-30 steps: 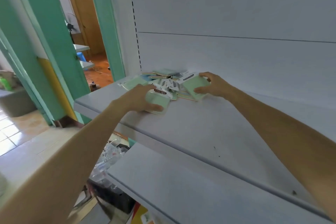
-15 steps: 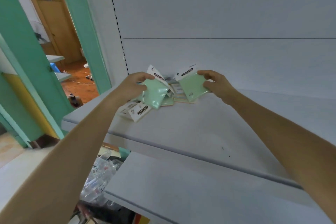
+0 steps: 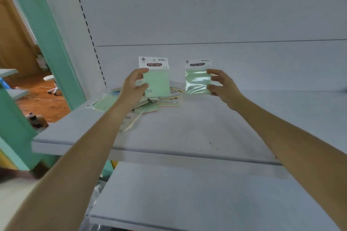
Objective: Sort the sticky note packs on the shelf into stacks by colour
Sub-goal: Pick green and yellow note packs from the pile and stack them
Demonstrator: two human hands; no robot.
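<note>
My left hand [image 3: 134, 85] holds a green sticky note pack [image 3: 156, 80] upright by its left edge, above the shelf. My right hand [image 3: 220, 85] holds a second green sticky note pack [image 3: 197, 79] upright by its right edge, a short gap to the right of the first. Both packs have white header cards reading STICKY NOTE. Behind and below my left hand lies a loose pile of sticky note packs [image 3: 165, 100] on the grey shelf [image 3: 187, 127], green ones and some with yellow, pink and blue edges. One green pack [image 3: 104, 103] lies at the pile's left end.
A lower grey shelf [image 3: 187, 193] juts out beneath. The shelf's white back panel [image 3: 206, 15] rises behind the pile. A green door frame [image 3: 47, 33] stands to the left, with a room with a brown floor beyond it. Bare shelf surface stretches to the right of my right hand.
Both hands have lifted their green packs off the pile and turned them upright, facing me. The camera has moved closer and more square to the shelf.
</note>
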